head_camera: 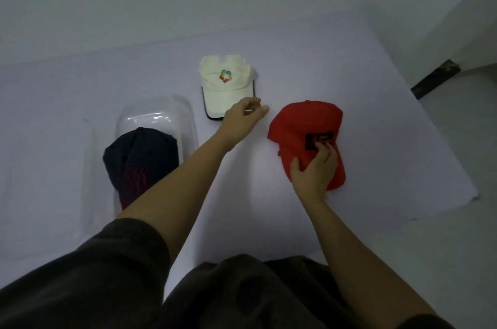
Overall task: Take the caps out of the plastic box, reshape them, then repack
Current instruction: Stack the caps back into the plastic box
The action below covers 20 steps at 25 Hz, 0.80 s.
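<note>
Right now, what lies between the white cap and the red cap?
The left hand, over the brim of the white cap; then bare cloth to the red cap. Head view.

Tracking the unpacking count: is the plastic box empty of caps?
No, the dark navy cap lies in the clear plastic box, while the white cap and red cap lie outside it.

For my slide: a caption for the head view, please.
Right hand grips red cap, left hand at white cap, dark cap in clear plastic box.
</note>
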### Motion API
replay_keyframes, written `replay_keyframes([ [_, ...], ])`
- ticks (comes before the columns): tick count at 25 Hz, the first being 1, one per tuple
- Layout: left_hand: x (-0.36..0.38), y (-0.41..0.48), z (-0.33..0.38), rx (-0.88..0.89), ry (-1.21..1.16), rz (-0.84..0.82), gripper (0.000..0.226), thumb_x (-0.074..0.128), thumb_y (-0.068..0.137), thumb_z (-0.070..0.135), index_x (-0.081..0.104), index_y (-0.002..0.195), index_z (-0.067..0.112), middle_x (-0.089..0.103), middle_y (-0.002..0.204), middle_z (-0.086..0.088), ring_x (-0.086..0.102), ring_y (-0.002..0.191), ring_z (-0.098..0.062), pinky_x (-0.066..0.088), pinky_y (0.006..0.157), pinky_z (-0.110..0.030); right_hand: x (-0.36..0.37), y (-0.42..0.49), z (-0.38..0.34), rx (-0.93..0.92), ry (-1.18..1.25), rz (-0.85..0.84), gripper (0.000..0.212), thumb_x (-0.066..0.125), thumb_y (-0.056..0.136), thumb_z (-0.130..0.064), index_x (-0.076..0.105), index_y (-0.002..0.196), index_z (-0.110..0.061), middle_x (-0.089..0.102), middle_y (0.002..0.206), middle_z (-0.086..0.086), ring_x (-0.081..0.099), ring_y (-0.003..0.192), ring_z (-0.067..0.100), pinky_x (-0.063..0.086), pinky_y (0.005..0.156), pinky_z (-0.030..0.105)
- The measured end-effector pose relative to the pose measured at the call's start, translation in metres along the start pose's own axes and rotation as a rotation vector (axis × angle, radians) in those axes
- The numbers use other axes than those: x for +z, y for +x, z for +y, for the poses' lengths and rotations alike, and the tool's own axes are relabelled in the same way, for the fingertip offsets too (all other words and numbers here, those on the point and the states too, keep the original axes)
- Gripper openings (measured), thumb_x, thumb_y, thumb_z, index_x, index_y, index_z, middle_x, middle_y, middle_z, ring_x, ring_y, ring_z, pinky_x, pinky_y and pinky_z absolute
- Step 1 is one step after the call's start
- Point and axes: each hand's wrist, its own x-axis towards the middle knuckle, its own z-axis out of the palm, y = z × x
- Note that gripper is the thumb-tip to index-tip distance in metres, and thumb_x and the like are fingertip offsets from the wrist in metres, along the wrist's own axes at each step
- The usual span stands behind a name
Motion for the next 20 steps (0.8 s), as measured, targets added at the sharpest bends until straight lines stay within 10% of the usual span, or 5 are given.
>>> replay_keyframes([
  [4, 0.060, 0.023, 0.012, -0.203, -0.147, -0.229, 0.086, 0.069, 0.079, 0.042, 0.021, 0.145, 0.018, 0.035, 0.147, -0.005, 0.043, 0.129, -0.023, 0.041, 0.095, -0.030, -0.018, 0.026, 0.042, 0.236, -0.076, -0.227, 0.113, 0.080, 0.060, -0.048, 0.016, 0.145, -0.010, 0.014, 0.153, 0.022, 0.015, 0.141, 0.036, 0.016, 0.114, 0.050],
  [7, 0.077, 0.034, 0.021, -0.254, -0.164, -0.335, 0.076, 0.078, 0.070, 0.040, 0.041, 0.133, 0.018, 0.058, 0.127, -0.006, 0.065, 0.099, -0.014, 0.056, 0.077, -0.027, -0.021, 0.037, 0.054, 0.261, -0.099, -0.361, 0.129, 0.080, 0.051, -0.059, 0.004, 0.146, -0.018, 0.007, 0.156, 0.016, 0.008, 0.143, 0.032, 0.014, 0.114, 0.054],
  [10, 0.080, 0.042, 0.037, -0.298, -0.103, -0.448, 0.041, 0.073, 0.077, 0.034, 0.060, 0.113, 0.021, 0.069, 0.100, 0.002, 0.069, 0.078, -0.007, 0.053, 0.052, -0.017, -0.022, 0.043, 0.057, 0.245, -0.150, -0.395, 0.132, 0.078, 0.046, -0.065, 0.002, 0.145, -0.022, 0.005, 0.156, 0.011, 0.008, 0.143, 0.030, 0.017, 0.109, 0.059],
  [20, -0.001, 0.039, 0.083, -0.138, -0.285, -0.390, 0.011, 0.060, 0.087, 0.012, 0.068, 0.093, 0.007, 0.076, 0.084, -0.001, 0.071, 0.080, -0.014, 0.057, 0.073, -0.023, -0.018, 0.024, -0.011, -0.063, 0.148, -0.304, 0.117, 0.074, 0.056, -0.063, 0.011, 0.147, -0.024, 0.017, 0.154, 0.006, 0.015, 0.138, 0.024, 0.018, 0.110, 0.049],
])
